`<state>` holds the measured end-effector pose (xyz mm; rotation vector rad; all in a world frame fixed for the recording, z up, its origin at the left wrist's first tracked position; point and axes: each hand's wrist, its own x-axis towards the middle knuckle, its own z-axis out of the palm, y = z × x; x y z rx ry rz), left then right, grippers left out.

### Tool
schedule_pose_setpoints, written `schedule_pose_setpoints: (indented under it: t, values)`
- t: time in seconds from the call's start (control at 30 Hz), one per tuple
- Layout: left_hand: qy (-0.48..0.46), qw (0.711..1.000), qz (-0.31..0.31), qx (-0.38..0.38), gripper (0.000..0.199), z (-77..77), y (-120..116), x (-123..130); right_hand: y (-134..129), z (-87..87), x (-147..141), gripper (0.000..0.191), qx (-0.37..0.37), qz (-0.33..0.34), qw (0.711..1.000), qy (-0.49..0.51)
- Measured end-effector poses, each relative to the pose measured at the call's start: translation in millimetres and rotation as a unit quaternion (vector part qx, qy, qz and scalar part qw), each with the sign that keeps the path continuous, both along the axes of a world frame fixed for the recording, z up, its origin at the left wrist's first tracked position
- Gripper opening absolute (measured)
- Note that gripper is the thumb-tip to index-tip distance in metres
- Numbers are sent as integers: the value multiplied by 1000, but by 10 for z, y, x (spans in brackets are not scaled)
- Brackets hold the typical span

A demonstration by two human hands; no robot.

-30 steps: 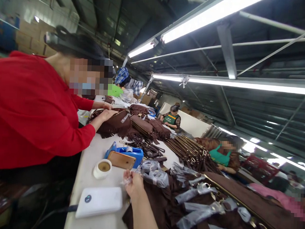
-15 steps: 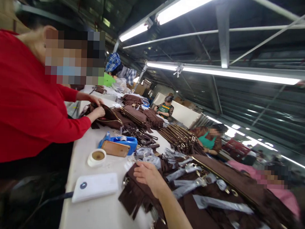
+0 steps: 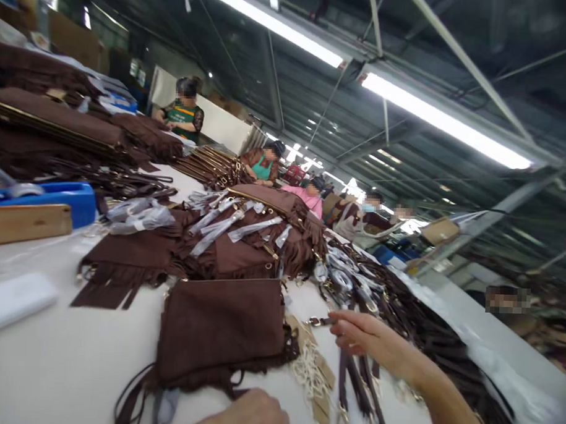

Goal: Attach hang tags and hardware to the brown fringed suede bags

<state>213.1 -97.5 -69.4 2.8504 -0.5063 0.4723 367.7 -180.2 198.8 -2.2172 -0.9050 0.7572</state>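
Observation:
A brown bag (image 3: 221, 327) with a fringed edge lies on the white table (image 3: 97, 348) in front of me. My left hand (image 3: 252, 414) is at the bottom edge of the view, just below the bag, its fingers curled; what it holds, if anything, is hidden. To the right of the bag, my right hand (image 3: 360, 335) pinches the end of a dark strap with a metal buckle (image 3: 315, 322). Tags with white strings (image 3: 311, 367) lie between the bag and my right hand.
More fringed bags (image 3: 244, 248) are heaped behind, with wrapped straps on top. Dark straps (image 3: 414, 309) run along the right. At left are a blue tape dispenser (image 3: 84, 206), a phone (image 3: 29, 223) and a white device (image 3: 17, 302). Several people work farther back.
The view has swung right and down, so the person in red is out of sight. My right hand has left the bag pile and now grips a strap. My left hand has come into view.

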Motion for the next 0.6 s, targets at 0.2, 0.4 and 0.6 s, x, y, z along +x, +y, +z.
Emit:
schedule_pose_setpoints:
  t: [0.2, 0.4, 0.6]
  values:
    - [-75, 993, 91, 5, 27, 273, 73, -50, -712, -610, 174, 43, -8, -28, 999, -38]
    - [-44, 946, 282, -151, 9, 1269, 642, -553, -231, -933, -12, 45, 51, 34, 998, -14]
    - [-30, 831, 489, -263, 25, 1387, 1703, -1330, 446, -1163, -147, 45, 93, 81, 990, -64]
